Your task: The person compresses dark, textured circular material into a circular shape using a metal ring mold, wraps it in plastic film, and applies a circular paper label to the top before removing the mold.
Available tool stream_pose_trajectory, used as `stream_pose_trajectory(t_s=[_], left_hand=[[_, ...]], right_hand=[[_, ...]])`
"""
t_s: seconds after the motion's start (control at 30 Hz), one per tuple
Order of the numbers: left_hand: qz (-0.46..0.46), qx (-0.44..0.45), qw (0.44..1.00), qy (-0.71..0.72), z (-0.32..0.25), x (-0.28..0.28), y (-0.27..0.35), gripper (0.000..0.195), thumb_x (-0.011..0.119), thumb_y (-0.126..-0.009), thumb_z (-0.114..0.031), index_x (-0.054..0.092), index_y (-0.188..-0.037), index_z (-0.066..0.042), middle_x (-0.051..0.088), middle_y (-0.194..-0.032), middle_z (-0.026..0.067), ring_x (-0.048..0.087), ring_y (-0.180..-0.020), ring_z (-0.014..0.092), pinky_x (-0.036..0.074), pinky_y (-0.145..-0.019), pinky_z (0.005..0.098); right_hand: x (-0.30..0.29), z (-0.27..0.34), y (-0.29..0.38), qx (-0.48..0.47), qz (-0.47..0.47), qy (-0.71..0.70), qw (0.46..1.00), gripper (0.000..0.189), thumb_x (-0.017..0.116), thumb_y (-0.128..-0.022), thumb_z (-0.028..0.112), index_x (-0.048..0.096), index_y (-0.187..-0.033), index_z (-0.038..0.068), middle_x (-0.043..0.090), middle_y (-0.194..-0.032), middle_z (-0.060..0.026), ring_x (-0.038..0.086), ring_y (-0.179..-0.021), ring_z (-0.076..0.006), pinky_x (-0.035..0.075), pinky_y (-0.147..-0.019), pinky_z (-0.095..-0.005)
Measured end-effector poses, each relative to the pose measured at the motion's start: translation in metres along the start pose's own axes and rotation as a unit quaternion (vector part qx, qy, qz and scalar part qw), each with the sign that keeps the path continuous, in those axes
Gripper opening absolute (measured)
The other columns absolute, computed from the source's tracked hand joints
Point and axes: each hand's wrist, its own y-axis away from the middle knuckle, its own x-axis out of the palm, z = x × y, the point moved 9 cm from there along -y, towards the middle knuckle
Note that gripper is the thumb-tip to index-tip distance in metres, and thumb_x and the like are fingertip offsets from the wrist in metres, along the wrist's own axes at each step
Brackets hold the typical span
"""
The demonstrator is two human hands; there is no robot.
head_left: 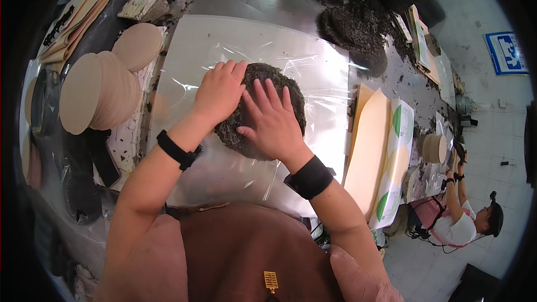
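A dark, roughly round sheet of flaky material, perhaps dried seaweed [235,134], lies on clear plastic film [197,176] over a pale board. My left hand [222,90] rests at its upper left edge, fingers together and bent slightly over the rim. Flat across its middle lies my right hand [272,123], fingers spread. The two hands nearly touch at the right index finger. Neither hand is seen gripping anything. Parts of the round sheet are hidden beneath both hands.
Stacked round card discs [100,92] stand at left near a dark phone [105,163]. A dark flaky heap [352,29] lies behind at right. Brown paper [365,147] and a printed plastic packet [396,163] lie right of the board. Another person [457,222] works at far right.
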Motion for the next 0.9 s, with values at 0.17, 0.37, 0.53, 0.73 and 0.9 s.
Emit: stream_pose_trajectory(t_s=[0.17,0.37,0.53,0.73,0.9], left_hand=[[0.126,0.068,0.945,0.296,0.017,0.034,-0.022,0.052,0.057,-0.088,-0.006,0.047,-0.139,-0.006,0.051,-0.14,0.0163,0.049,-0.128,0.031,0.041,-0.106,0.0366],[0.163,0.071,0.966,0.187,-0.01,0.042,-0.009,0.06,0.052,-0.087,-0.002,0.04,-0.145,-0.008,0.047,-0.144,0.0147,0.046,-0.131,0.031,0.037,-0.11,0.0381],[-0.013,0.185,0.974,-0.131,-0.031,0.027,-0.002,0.06,0.058,-0.085,-0.008,0.041,-0.142,-0.004,0.043,-0.145,0.0113,0.044,-0.13,0.03,0.036,-0.109,0.0409],[0.091,0.238,0.965,0.056,-0.031,0.008,0.055,0.02,0.063,-0.081,-0.016,0.062,-0.095,-0.002,0.062,-0.1,0.0112,0.055,-0.104,0.03,0.042,-0.098,0.0412],[0.051,0.306,0.946,0.093,-0.05,-0.016,0.067,0.025,0.067,-0.081,-0.029,0.062,-0.083,-0.004,0.059,-0.085,0.0098,0.055,-0.092,0.028,0.042,-0.096,0.0411]], right_hand=[[0.012,0.01,0.0,-0.019,0.033,0.001,0.999,0.073,0.046,-0.092,0.059,0.037,-0.149,0.015,0.03,-0.156,-0.014,0.02,-0.146,-0.0348,0.011,-0.118,-0.0551],[0.036,-0.004,0.003,-0.015,0.1,0.045,0.994,0.071,0.053,-0.09,0.052,0.036,-0.15,0.02,0.026,-0.158,-0.0106,0.016,-0.146,-0.0393,0.009,-0.118,-0.0533],[0.048,-0.004,-0.005,-0.011,0.146,0.098,0.984,0.071,0.053,-0.09,0.052,0.036,-0.15,0.02,0.025,-0.159,-0.0097,0.013,-0.147,-0.0395,0.007,-0.119,-0.0522],[0.036,-0.004,-0.007,-0.035,0.018,0.116,0.992,0.063,0.056,-0.089,0.044,0.046,-0.144,0.017,0.038,-0.152,-0.0109,0.031,-0.14,-0.0338,0.02,-0.116,-0.0455],[0.034,-0.001,-0.004,-0.031,0.005,0.046,0.998,0.061,0.062,-0.084,0.033,0.051,-0.14,0.015,0.041,-0.149,-0.0137,0.04,-0.132,-0.0314,0.031,-0.111,-0.0406]])
